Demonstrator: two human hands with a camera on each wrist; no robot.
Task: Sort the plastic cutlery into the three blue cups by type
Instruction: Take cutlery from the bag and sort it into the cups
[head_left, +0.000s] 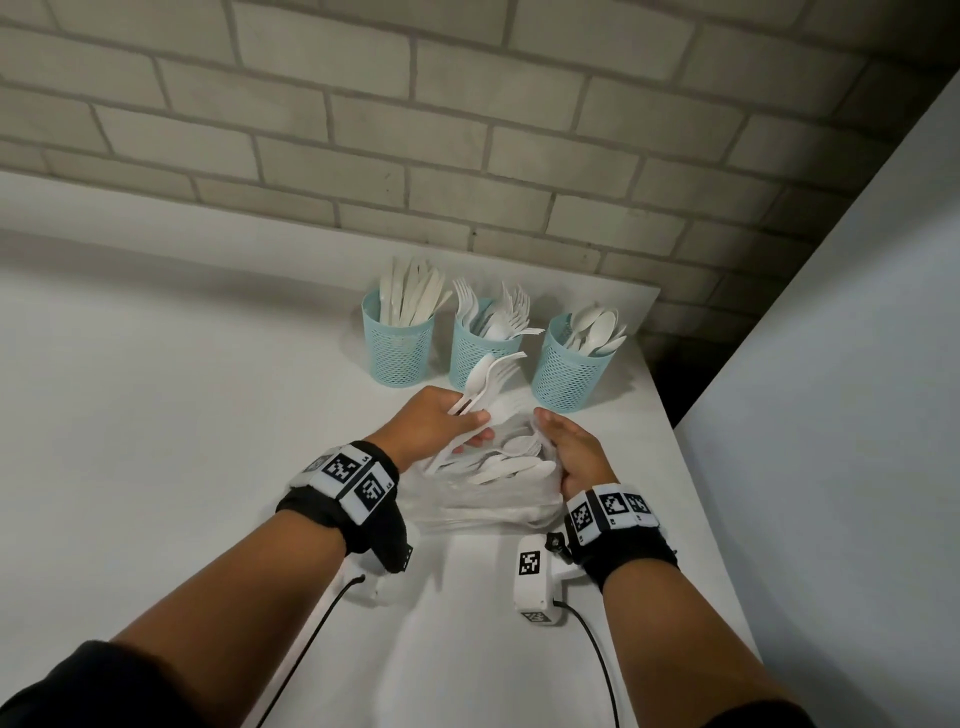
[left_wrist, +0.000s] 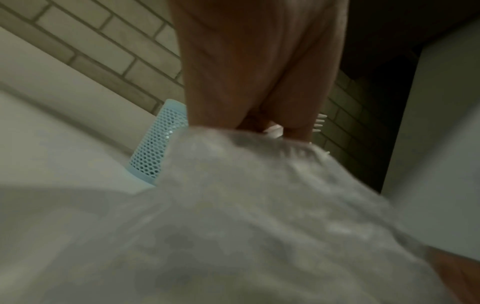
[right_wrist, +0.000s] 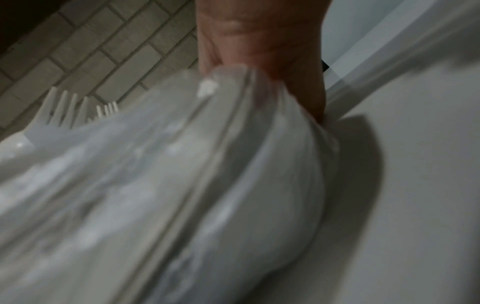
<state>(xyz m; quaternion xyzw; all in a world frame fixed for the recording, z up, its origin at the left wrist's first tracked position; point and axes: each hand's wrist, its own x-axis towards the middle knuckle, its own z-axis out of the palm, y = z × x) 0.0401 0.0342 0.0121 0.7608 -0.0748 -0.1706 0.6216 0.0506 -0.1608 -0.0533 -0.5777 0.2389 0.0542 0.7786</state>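
Forks (head_left: 485, 382) sit pinched in your left hand (head_left: 434, 423) just before the middle cup (head_left: 480, 348); your right hand (head_left: 574, 452) grips the bag (head_left: 498, 499) of cutlery, near the table (head_left: 670, 447) edge; open tabletop lies left

Bag (head_left: 488, 493) before three cups (head_left: 483, 343), seemingly apart.

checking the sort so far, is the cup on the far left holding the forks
No, the left cup holds knives; the forks stand in the middle cup.
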